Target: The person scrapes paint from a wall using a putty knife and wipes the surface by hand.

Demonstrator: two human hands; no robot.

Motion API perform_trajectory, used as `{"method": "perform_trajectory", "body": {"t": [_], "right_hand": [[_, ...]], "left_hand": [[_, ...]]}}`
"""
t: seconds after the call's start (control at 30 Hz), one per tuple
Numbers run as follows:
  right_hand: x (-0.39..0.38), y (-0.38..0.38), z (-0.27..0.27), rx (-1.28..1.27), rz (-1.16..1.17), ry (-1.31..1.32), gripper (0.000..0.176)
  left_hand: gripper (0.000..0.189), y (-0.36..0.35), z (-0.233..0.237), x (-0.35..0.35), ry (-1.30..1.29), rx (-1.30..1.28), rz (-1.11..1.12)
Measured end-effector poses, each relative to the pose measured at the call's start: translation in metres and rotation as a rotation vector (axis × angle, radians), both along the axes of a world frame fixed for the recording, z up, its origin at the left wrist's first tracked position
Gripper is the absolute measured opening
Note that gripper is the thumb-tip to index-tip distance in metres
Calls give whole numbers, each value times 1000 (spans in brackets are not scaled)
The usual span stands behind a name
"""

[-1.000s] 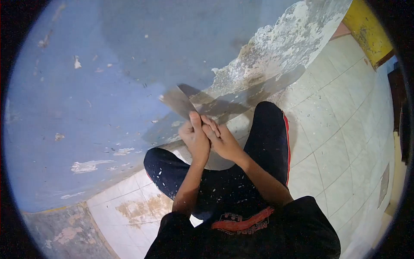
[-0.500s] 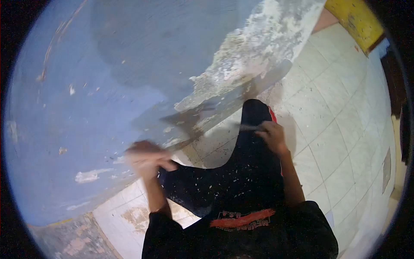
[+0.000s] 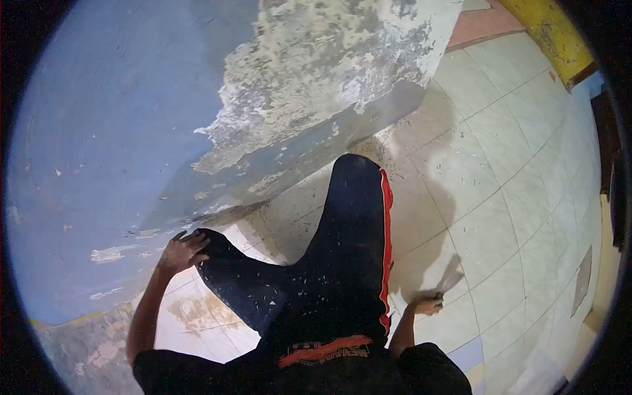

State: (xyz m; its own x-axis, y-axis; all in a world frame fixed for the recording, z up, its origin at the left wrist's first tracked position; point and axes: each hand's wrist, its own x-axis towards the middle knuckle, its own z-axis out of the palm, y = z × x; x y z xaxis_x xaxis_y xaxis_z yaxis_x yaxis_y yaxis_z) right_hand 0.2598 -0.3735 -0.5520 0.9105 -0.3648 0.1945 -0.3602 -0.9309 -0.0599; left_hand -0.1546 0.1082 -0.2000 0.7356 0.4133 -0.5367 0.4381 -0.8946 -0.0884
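My left hand (image 3: pixel 182 253) rests on my bent left knee, fingers stretched out and holding nothing. Down by my right side, my right hand (image 3: pixel 428 305) is closed around the handle of a putty knife (image 3: pixel 452 275), its blade pointing up and away over the floor. Before me stands a blue painted wall (image 3: pixel 112 145) with a large peeled patch (image 3: pixel 283 85) of rough, whitish and grey plaster. Small pale flakes lie on my dark trousers (image 3: pixel 316 276).
Light floor tiles (image 3: pixel 487 197) spread to the right, with crumbs along the wall's foot. A yellow scuffed surface (image 3: pixel 553 39) stands at the upper right. Lower left is a worn grey floor patch (image 3: pixel 85 349). Dark objects (image 3: pixel 609 164) line the right edge.
My right hand has gone from above my right leg down to my right side with the putty knife. My blurred left hand has settled on the knee. The view has shifted.
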Motion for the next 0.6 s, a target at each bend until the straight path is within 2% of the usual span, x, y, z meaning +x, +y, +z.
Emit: {"method": "perform_trajectory", "body": {"t": [0.03,0.07,0.13,0.2,0.3,0.33,0.4,0.43,0.47,0.5,0.53,0.57,0.6], "right_hand": [[-3,-12,-21,8,-118,-37,37],[-5,-13,-22,18,-104,-32,37],[-3,-19,-28,42,-61,-49,37],[-5,-26,-34,58,-42,-63,37],[-7,-25,-31,89,-39,-103,37],[-5,-25,-33,97,-44,-118,37],[-3,-19,-33,111,-50,-145,37],[-2,-22,-30,111,-43,-157,37],[-2,-27,-32,108,-27,-168,37],[-3,-28,-37,111,-10,-179,38],[-2,-29,-40,118,13,-189,38],[-2,-26,-38,129,38,-197,38],[-1,-25,-40,146,56,-204,38]], "left_hand": [[54,-4,14,26,-46,-132,25],[59,-20,18,56,-96,-265,64],[71,-62,8,105,-132,-403,-116],[77,-107,-23,125,-81,-576,-294],[79,-134,-68,152,-248,-536,-377],[79,-130,-89,162,-250,-534,-383],[78,-110,-125,188,56,-770,-323],[78,-95,-130,222,225,-722,-565],[81,-88,-161,231,248,-741,-543],[80,-79,-166,247,15,-627,-573],[80,-67,-203,254,-125,-638,-590],[69,-62,-190,295,89,-556,-523],[54,-54,-206,311,51,-599,-413]]}}
